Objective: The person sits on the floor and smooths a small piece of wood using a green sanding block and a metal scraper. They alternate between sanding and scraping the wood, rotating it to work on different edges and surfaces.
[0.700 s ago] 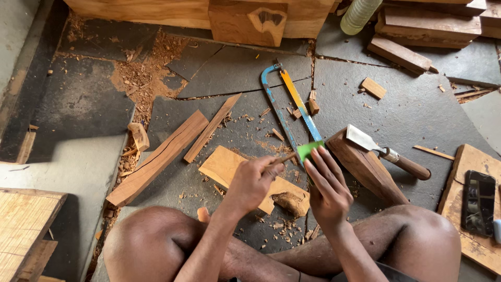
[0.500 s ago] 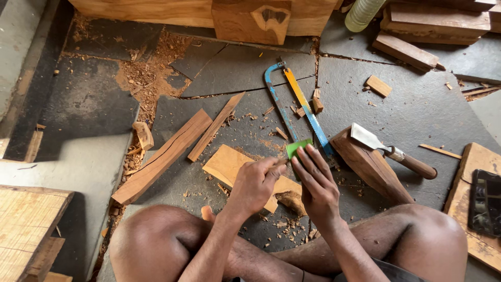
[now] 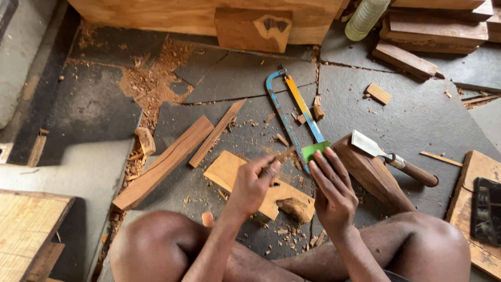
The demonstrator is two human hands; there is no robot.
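Hacksaw [image 3: 297, 112] lies flat on the floor; our right hand [image 3: 334, 190] rests open-fingered on its green handle [image 3: 315, 151], the best place to hold this light, stiff frame. Our left hand [image 3: 254, 183] pinches a small wood sliver [image 3: 284, 155]. A chisel [image 3: 392, 158] rests on a dark block just right.

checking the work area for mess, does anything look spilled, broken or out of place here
Sawdust and wood chips are scattered across the dark floor, thickest at upper left. Offcuts lie loose at odd angles. A chisel rests tilted on a wooden block, blade exposed, close to the right hand.
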